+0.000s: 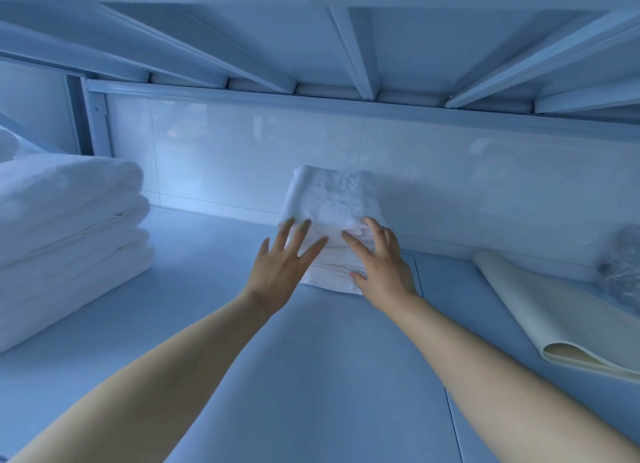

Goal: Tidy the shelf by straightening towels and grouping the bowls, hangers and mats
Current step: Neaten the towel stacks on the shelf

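Small folded towel sits mid-shelf, back edge against the tiled wall. Both hands on its front edge: left hand w/ fingers spread flat, right hand same, neither grip closed on it. Big towel stack well left of it, rolled mat off to the right.

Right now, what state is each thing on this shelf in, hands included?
small towel stack: folded, stacked by the back wall, both hands at its front.
large towel pile: folded, stacked at far left, untouched.
mat: loosely folded over, lying flat at right.
clear plastic bundle: crumpled, beside the mat.
left hand: open, fingers spread.
right hand: open, fingertips on the stack.
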The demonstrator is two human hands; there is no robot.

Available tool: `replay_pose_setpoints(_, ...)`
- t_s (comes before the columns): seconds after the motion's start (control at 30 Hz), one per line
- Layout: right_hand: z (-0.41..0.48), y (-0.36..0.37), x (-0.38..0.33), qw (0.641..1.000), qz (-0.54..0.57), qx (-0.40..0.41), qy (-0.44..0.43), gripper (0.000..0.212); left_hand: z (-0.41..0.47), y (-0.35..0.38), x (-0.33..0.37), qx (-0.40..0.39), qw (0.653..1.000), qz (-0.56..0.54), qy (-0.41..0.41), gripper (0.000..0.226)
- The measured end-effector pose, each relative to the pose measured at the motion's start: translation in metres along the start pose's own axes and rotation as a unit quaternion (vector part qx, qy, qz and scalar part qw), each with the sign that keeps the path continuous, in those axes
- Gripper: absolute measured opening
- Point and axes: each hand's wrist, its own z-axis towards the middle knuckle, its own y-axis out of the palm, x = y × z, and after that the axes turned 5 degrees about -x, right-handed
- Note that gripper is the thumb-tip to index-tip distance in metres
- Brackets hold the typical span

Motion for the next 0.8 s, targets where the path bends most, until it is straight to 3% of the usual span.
replay_pose_setpoints(0.17, 0.002, 0.011, 0.0, 1.0, 0.007, 0.015, -0.003, 0.075, -0.017, -0.005, -0.013, 0.012, 1.0, -0.028, 0.006, 0.066)
replay_pose_setpoints(0.37, 0.003, 0.02, 0.005, 0.998, 0.015, 0.057, -0.024, 0.08, -0.019, -0.001, -0.015, -0.091, 0.991, -0.057, -0.085, 0.034)
replay_pose_setpoints(0.63, 0.013, 0.025, 0.009, 0.995, 0.035, 0.09, -0.03, 0.07, -0.013, 0.011, -0.023, -0.128, 0.956, -0.154, -0.215, 0.04)
replay_pose_setpoints(0.8, 0.014, 0.028, 0.011, 0.992, 0.032, 0.113, -0.054, 0.072, -0.002, 0.023, -0.026, -0.134, 0.928, -0.284, -0.203, 0.054)
